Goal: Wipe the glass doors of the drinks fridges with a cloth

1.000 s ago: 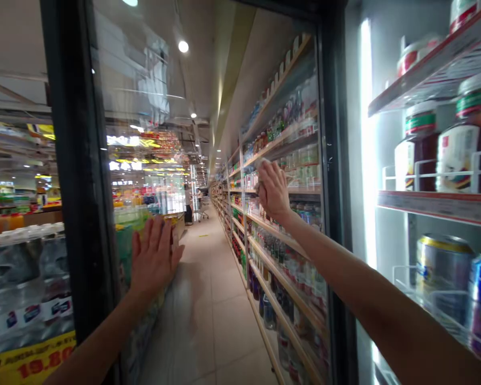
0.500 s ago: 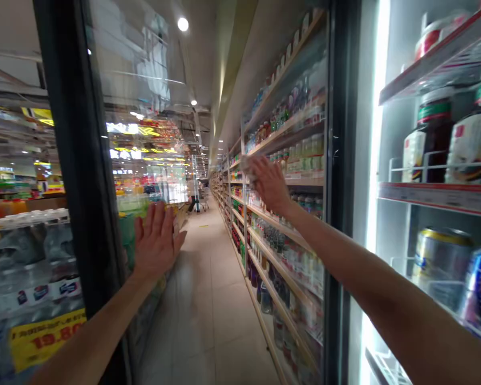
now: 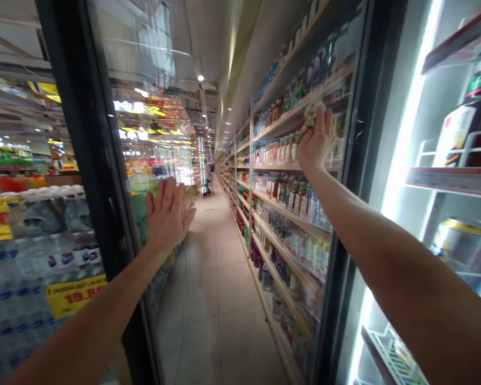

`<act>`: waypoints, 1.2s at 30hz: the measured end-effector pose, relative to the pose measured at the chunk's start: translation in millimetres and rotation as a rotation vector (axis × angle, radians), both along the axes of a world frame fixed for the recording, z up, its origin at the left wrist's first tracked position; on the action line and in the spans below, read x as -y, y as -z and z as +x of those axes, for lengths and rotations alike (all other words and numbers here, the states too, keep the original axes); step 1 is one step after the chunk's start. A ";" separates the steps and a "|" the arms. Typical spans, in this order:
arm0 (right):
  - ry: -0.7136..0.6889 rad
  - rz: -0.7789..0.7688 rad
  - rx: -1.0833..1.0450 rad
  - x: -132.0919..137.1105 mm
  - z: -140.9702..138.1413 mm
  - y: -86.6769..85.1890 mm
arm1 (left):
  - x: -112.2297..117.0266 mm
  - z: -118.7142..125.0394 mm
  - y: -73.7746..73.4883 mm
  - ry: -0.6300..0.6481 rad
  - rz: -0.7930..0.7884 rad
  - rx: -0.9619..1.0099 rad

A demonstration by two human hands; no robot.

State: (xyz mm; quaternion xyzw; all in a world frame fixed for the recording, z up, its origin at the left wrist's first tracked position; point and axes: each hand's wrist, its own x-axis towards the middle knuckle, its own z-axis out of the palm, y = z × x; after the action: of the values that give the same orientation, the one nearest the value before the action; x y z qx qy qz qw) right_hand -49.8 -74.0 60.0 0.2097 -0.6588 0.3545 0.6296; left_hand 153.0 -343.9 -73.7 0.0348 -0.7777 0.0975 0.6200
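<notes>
In front of me stands a glass door in a dark frame, swung outward. My left hand lies flat on the pane near its left side, fingers spread and holding nothing. Up at the right of the pane, my right hand presses a crumpled, light-coloured cloth against the glass. The fingers bend over the cloth and partly cover it. Both arms reach forward from the bottom of the view.
On the right, a lit fridge holds bottles and cans on wire-fronted shelves. Stacked packs of bottled water with yellow price signs stand to the left. Through the glass show long drink shelves and a tiled aisle.
My right hand with the cloth has moved right and upward across the glass. My left hand stays flat on the pane. The view has shifted slightly.
</notes>
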 end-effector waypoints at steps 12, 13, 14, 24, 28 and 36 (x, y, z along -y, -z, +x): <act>-0.028 0.014 -0.006 -5.6 -4.5 31.4 | 3.9 -1.6 3.1 -0.064 -0.107 -0.044; -0.022 -0.052 0.021 -3.8 -4.2 31.3 | 3.8 -1.7 3.0 -0.070 -0.111 -0.049; -0.023 -0.038 0.010 0.5 -2.0 34.0 | 3.7 -1.8 2.8 -0.074 -0.116 -0.054; 0.040 -0.042 -0.009 -11.4 -18.1 55.0 | 5.2 -2.0 3.0 -0.071 -0.119 -0.058; -0.027 0.281 -0.178 0.0 -9.4 82.1 | 4.3 -1.8 2.5 -0.088 -0.148 -0.071; 0.020 -0.086 -0.061 -12.1 -15.5 93.3 | 2.5 -1.4 2.3 -0.099 -0.158 -0.072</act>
State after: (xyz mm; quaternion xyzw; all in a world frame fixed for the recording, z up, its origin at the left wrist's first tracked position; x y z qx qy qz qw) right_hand -65.3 -61.9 -33.3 0.1867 -0.6256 0.3696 0.6612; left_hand 151.7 -346.4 -76.0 0.0276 -0.7420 0.1875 0.6430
